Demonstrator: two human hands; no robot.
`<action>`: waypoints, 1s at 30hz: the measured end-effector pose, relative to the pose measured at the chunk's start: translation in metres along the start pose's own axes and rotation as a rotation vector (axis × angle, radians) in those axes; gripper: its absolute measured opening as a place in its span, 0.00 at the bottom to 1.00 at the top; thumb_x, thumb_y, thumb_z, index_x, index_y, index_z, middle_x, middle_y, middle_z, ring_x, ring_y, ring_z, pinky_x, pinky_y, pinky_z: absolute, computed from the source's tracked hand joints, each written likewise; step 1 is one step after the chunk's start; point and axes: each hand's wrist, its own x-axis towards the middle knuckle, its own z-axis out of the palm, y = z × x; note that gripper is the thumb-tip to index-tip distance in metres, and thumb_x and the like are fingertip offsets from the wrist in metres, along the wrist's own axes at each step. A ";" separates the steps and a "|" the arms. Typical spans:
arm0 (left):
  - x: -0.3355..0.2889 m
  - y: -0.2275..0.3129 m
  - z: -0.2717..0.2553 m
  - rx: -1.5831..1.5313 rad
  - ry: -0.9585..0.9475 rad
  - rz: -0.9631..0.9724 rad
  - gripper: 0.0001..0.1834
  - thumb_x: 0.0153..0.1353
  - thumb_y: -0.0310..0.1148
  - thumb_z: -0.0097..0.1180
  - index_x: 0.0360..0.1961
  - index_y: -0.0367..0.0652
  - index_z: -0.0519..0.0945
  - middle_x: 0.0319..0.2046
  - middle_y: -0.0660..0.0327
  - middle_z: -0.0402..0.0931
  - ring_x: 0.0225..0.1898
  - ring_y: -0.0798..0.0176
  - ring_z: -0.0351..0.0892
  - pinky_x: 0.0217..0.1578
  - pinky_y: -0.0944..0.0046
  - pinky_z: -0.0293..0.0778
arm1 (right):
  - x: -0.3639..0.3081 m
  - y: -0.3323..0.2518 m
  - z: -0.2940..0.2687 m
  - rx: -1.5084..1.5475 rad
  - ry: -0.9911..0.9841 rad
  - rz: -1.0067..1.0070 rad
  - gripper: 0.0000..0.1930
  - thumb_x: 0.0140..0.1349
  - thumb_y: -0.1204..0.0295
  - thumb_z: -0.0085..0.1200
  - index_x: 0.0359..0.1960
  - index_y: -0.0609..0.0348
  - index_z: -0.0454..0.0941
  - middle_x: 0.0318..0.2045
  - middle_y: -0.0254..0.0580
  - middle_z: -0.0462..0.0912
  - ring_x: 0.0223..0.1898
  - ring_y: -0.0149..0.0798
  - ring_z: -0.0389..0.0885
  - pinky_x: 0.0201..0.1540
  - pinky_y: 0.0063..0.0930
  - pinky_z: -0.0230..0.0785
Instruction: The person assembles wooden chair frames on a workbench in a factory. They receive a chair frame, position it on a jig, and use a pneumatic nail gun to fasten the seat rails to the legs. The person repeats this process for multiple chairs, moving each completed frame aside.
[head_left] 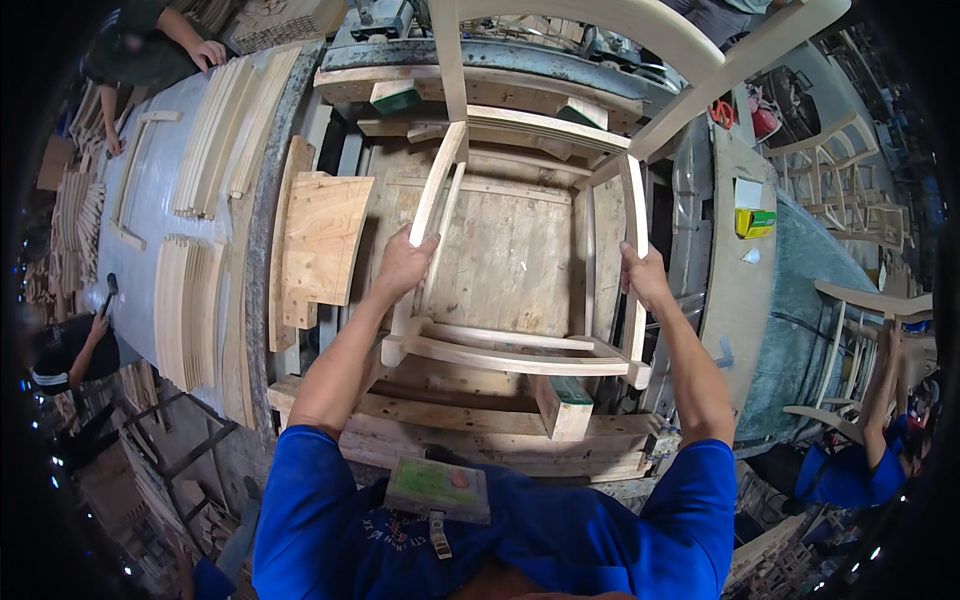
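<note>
A pale unfinished wooden chair frame (505, 355) stands in front of me, its curved back rising away from me at the top of the view. My left hand (405, 264) is closed around its left side rail. Gripping the right side rail is my right hand (645, 276), fingers wrapped over the wood. Through the open seat shows a worn wooden board (510, 255) on the press-like bench. Close to the frame's front rail sits a wooden block with a green face (564, 405). A plywood piece (328, 240) lies left of my left hand.
Stacked curved slats (182, 310) cover a table on the left, where a co-worker's hand holds a hammer (110, 287). A yellow-green box (754, 223) rests on the right ledge. Another person handles a chair frame (850, 300) at far right. A thick beam (480, 430) crosses before me.
</note>
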 end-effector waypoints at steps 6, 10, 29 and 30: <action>0.014 -0.027 -0.022 0.143 0.124 0.040 0.16 0.68 0.37 0.61 0.45 0.32 0.81 0.23 0.52 0.81 0.20 0.56 0.82 0.25 0.54 0.76 | 0.005 0.004 0.028 0.008 -0.032 0.001 0.15 0.75 0.60 0.58 0.38 0.58 0.72 0.23 0.33 0.71 0.19 0.31 0.72 0.18 0.32 0.68; -0.004 -0.034 -0.027 0.757 0.391 0.350 0.18 0.67 0.37 0.62 0.49 0.33 0.80 0.28 0.43 0.83 0.32 0.41 0.87 0.38 0.48 0.81 | -0.013 0.023 0.045 -0.034 0.039 -0.026 0.18 0.74 0.59 0.60 0.51 0.60 0.70 0.22 0.32 0.71 0.20 0.30 0.72 0.22 0.31 0.72; -0.020 -0.043 -0.034 1.281 0.524 0.448 0.46 0.58 0.19 0.56 0.77 0.31 0.53 0.75 0.28 0.49 0.73 0.13 0.49 0.64 0.11 0.50 | -0.050 0.041 0.071 -0.263 0.130 -0.243 0.17 0.75 0.59 0.58 0.52 0.59 0.73 0.23 0.39 0.79 0.21 0.31 0.80 0.24 0.31 0.73; -0.023 -0.045 -0.038 1.280 0.509 0.436 0.45 0.58 0.19 0.55 0.77 0.31 0.52 0.75 0.26 0.49 0.73 0.13 0.50 0.64 0.11 0.50 | -0.046 0.037 0.074 -0.305 0.131 -0.253 0.17 0.75 0.59 0.58 0.52 0.59 0.73 0.24 0.39 0.80 0.21 0.32 0.81 0.24 0.31 0.73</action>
